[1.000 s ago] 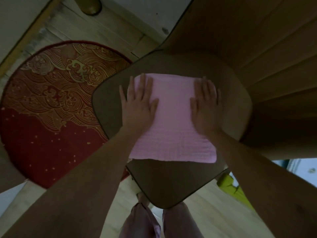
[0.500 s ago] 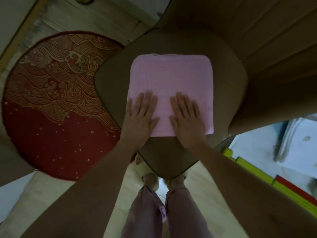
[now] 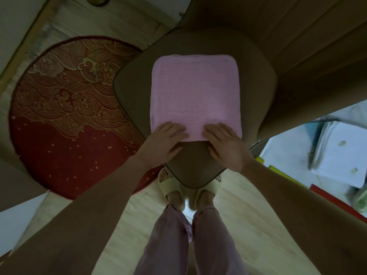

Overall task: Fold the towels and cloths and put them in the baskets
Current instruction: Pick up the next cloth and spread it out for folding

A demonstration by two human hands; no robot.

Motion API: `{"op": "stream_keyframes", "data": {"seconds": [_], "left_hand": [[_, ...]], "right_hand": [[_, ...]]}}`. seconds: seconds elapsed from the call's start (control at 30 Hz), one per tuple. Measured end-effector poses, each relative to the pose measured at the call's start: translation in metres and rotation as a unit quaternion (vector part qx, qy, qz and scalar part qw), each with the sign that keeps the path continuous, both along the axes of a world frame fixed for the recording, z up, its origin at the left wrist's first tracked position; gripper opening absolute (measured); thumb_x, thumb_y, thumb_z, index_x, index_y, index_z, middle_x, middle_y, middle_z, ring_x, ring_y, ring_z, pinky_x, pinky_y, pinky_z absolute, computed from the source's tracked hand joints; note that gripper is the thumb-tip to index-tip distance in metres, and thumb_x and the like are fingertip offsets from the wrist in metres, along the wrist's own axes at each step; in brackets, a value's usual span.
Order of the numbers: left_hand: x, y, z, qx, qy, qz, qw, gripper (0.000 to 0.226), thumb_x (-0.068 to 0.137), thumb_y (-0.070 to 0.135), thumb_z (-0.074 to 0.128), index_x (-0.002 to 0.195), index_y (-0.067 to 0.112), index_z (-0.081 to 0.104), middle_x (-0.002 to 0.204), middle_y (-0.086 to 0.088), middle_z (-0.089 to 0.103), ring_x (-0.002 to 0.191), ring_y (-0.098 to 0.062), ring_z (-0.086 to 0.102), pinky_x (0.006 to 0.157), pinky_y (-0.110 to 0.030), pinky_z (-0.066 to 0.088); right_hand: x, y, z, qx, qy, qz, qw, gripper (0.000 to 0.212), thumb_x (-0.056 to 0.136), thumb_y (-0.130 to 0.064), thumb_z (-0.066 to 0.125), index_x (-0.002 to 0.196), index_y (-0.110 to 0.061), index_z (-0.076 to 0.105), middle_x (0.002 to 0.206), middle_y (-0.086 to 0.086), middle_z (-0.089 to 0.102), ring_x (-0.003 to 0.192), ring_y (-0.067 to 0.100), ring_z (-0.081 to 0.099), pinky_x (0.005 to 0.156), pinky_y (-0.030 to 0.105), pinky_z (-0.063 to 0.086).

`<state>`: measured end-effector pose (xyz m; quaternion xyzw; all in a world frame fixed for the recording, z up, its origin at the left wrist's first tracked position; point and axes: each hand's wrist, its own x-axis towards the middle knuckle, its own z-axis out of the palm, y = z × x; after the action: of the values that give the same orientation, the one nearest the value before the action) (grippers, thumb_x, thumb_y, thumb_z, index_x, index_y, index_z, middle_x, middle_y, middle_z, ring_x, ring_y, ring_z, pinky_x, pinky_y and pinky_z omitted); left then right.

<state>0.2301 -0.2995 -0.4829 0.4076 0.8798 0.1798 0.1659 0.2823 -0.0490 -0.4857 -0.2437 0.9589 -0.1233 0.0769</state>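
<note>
A pink towel, folded into a flat rectangle, lies on the brown padded seat of a chair. My left hand rests on the towel's near left edge, its fingers lying on the cloth and its thumb on the bare seat. My right hand mirrors it at the near right edge, fingers on the cloth. Neither thumb is tucked under the towel. No basket is in view.
A round red rug with a gold wave pattern lies left of the chair. My feet in pale slippers stand at the seat's front. A stack of white folded items and yellow and red strips lie to the right.
Both hands have slid over the towel from its far part to its near edge, coming closer together. The towel lies flat in the same place on the seat.
</note>
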Motion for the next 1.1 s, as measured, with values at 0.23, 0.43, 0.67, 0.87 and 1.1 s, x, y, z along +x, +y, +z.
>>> {"op": "stream_keyframes", "data": {"seconds": [0.23,0.43,0.67,0.87,1.1], "left_hand": [[-0.007,-0.001,-0.003,0.070,-0.019,0.109,0.991,0.034,0.080,0.013,0.056,0.113,0.009,0.065,0.119,-0.013,0.055,0.111,-0.028,0.049,0.098,-0.035,0.038],[-0.008,-0.001,-0.003,0.030,-0.009,0.123,0.992,0.037,0.077,0.018,0.044,0.105,0.012,0.067,0.112,-0.008,0.062,0.105,-0.028,0.056,0.095,-0.036,0.038],[-0.027,0.006,0.038,0.120,-0.226,0.331,0.909,0.017,0.093,0.026,0.060,0.087,0.012,0.068,0.080,0.001,0.064,0.079,-0.017,0.059,0.075,-0.031,0.044],[-0.032,-0.011,0.064,0.145,-0.269,0.345,0.887,0.021,0.088,0.030,0.067,0.071,0.018,0.069,0.062,0.010,0.059,0.059,0.000,0.052,0.058,-0.018,0.038],[-0.071,0.002,0.055,0.128,-0.210,0.375,0.894,0.009,0.088,0.023,0.066,0.088,0.016,0.072,0.085,0.005,0.067,0.082,-0.008,0.059,0.074,-0.019,0.040]], "right_hand": [[-0.024,0.003,-0.002,-0.020,0.011,-0.051,0.998,0.044,0.061,0.007,0.064,0.104,-0.001,0.064,0.112,0.019,0.063,0.095,0.036,0.064,0.076,0.041,0.054],[-0.041,0.000,0.006,-0.159,-0.084,-0.197,0.964,0.014,0.078,-0.005,0.071,0.092,-0.006,0.073,0.099,0.010,0.065,0.089,0.027,0.060,0.074,0.030,0.045],[-0.046,0.013,0.041,-0.296,-0.254,-0.327,0.861,0.007,0.083,-0.015,0.072,0.085,-0.008,0.074,0.081,0.015,0.069,0.075,0.027,0.061,0.068,0.026,0.041],[-0.051,0.014,0.071,-0.298,-0.310,-0.341,0.836,0.009,0.083,-0.020,0.073,0.075,-0.020,0.067,0.074,-0.003,0.062,0.073,0.008,0.055,0.067,0.016,0.039],[-0.083,0.020,0.060,-0.272,-0.245,-0.381,0.849,0.010,0.084,-0.009,0.069,0.093,-0.014,0.069,0.092,0.000,0.065,0.093,0.014,0.057,0.087,0.028,0.044]]}}
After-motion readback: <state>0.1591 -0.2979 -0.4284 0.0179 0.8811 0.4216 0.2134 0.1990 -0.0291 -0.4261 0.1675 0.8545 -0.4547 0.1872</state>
